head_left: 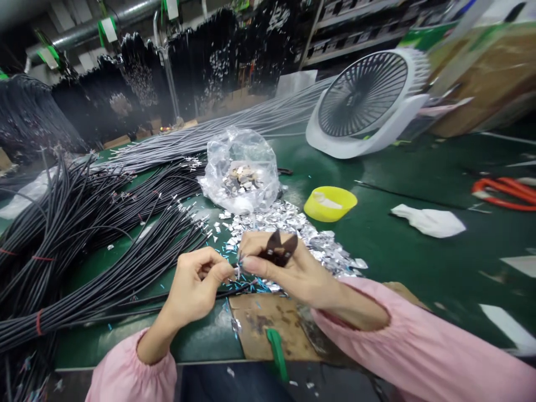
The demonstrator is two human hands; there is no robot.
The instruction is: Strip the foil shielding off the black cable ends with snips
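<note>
Head view, from where I stand: left hand (196, 285) and right hand (291, 273) both have fingers clamped on thin wires (239, 268), between them over blue scraps (262, 286). Too hard a tug could snap one; the dark tool (281, 252) in the right hand might nick another.

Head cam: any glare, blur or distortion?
Head view: glints on the foil scraps and clear bag; dark strands upper left blurred; right sleeve looks stretched toward the corner; wire ends between left hand and right hand too fine to resolve.
</note>
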